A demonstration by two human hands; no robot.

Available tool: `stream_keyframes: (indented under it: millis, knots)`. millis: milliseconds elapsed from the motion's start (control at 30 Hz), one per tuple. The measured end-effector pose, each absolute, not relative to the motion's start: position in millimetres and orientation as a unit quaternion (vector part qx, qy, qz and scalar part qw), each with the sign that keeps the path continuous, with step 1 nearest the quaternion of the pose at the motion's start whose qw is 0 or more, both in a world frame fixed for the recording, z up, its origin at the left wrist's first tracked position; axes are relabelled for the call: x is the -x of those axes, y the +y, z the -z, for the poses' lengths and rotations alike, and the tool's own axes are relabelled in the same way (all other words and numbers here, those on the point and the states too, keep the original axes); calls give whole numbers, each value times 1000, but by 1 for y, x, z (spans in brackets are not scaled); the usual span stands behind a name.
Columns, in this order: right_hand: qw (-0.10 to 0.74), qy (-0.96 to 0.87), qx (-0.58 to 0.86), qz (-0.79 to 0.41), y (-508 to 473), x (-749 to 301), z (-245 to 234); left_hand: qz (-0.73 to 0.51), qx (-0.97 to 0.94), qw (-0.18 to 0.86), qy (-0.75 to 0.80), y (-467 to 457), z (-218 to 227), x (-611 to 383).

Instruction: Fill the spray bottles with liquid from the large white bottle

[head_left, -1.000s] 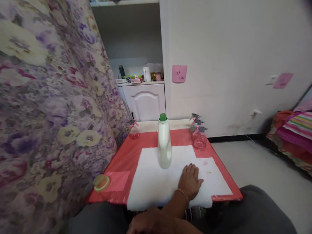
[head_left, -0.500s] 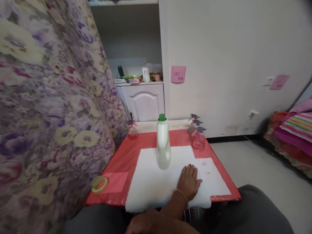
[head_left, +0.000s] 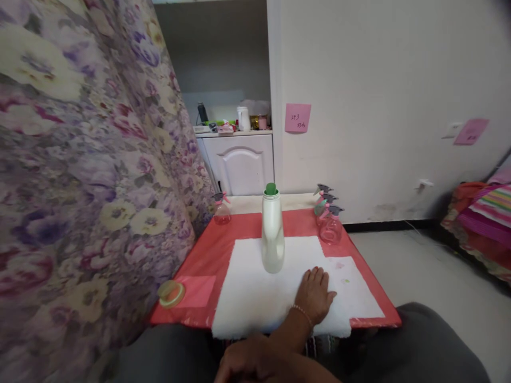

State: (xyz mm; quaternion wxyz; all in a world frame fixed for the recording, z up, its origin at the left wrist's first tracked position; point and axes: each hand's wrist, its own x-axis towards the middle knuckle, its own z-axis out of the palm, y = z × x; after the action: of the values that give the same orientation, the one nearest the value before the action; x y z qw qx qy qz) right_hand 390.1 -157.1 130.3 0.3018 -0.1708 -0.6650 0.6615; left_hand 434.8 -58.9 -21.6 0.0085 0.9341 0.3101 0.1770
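My left hand point(head_left: 314, 295) lies palm down with its fingers stretched out on a white towel point(head_left: 247, 298). A bracelet circles that wrist. My right hand point(head_left: 239, 361) is at the bottom edge, crossed over my left forearm. It is blurred and partly cut off, so its fingers do not show clearly. A pale green-white bottle point(head_left: 273, 234) with a moulded handle stands upright on the towel, beyond my hands. Something green point(head_left: 271, 189) sticks up from its mouth. A white sheet point(head_left: 359, 298) with small faint marks lies to the right of my left hand.
Several spray bottles point(head_left: 330, 230) stand at the table's back right, another spray bottle point(head_left: 222, 213) at the back left. A tape roll point(head_left: 171, 294) rests by a pink paper point(head_left: 199, 290) on the red tabletop point(head_left: 207, 247). A floral curtain point(head_left: 120, 175) hangs left; a cabinet point(head_left: 243, 162) stands behind.
The whole view has shifted slightly, so everything sits a little further right and higher. My left hand stays flat on the towel; the bottle stands in the same place.
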Motion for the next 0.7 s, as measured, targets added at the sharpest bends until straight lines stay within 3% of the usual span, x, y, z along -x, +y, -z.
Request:
stream_keyframes:
  millis: [300,700]
  knots:
    - [254,-639,157,-709,-163,-402,-142,-148,-938,-10,313,-70,7,-438]
    - [232,-688,206,-656,-169,-400,-161,-154,-939,-20,307,-71,8,-439]
